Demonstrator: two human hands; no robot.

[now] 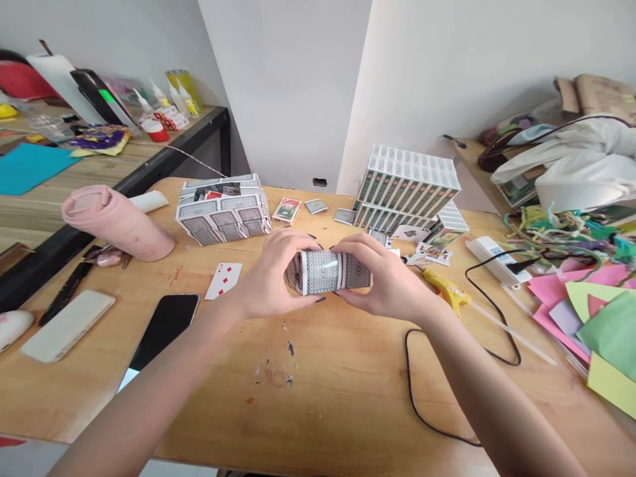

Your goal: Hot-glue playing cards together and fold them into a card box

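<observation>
Between my two hands, above the middle of the table, is a rolled tube of playing cards (322, 271) with grey patterned backs facing me. My left hand (275, 275) is wrapped round its left end, where the hollow opening shows. Around the right end curl the fingers and thumb of my right hand (375, 275). A three of diamonds (224, 281) lies face up left of my left hand. Beyond it stands a box built of playing cards (223, 209), with loose cards inside. An ace of spades (410, 233) and a face card (433, 254) lie past my right hand.
Card packs (405, 189) are stacked at the back right. A yellow glue gun (447, 288) and its black cable lie right, near a power strip (498, 260) and coloured paper (609, 331). Left are a phone (166, 328), a white case (68, 326) and a pink bottle (119, 222).
</observation>
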